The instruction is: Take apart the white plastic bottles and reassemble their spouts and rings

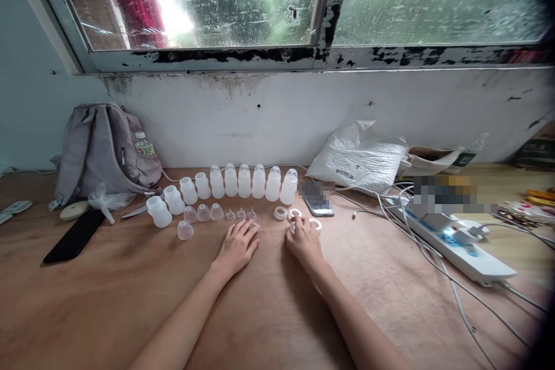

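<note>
My left hand lies flat on the wooden table, fingers spread, its tips close to the small clear nipples. My right hand rests beside it, fingertips touching a white ring among the white rings. Behind both hands a curved row of several translucent white bottles stands upright. Clear caps sit in front of the row's left part, one cap nearer me.
A grey backpack leans on the wall at left, with a black phone and a plastic bag before it. A smartphone, a white bag, a power strip and loose cables lie at right.
</note>
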A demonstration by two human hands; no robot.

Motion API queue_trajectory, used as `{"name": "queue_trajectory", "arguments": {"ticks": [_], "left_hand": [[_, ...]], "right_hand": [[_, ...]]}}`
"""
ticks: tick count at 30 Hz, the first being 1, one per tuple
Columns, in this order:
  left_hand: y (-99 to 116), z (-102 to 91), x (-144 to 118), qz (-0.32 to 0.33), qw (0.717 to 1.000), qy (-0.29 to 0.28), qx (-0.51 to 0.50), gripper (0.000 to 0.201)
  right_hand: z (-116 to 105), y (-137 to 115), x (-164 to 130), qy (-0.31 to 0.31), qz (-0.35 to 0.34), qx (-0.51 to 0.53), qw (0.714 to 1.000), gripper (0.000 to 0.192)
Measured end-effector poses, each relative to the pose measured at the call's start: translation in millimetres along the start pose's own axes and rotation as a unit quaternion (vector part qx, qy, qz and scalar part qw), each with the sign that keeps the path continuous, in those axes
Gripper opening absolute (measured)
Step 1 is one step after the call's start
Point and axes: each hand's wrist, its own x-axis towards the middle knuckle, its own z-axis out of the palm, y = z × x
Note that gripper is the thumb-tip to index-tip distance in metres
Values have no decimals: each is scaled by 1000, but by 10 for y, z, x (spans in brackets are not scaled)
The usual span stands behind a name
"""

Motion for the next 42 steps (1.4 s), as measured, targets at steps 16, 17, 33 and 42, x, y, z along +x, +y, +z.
{"name": "queue_trajectory", "arguments": {"ticks": [16, 17, 33, 42], "left_hand": [[-3, -99, -76, 117, 983, 97, -100, 18], [4, -113, -74, 106, 981, 118, -108, 20], [33, -85, -21, -15, 991, 86, -105, 17], [32, -33, -17, -137, 948, 92, -271, 17]], "right_hand": [[10, -286, -148, 31, -127, 308, 943, 23], [3, -324, -175, 37, -144, 314, 938, 24], [280, -388, -285, -82, -226, 299, 923, 45], [100, -441, -287, -127, -234, 358, 895, 43]]}}
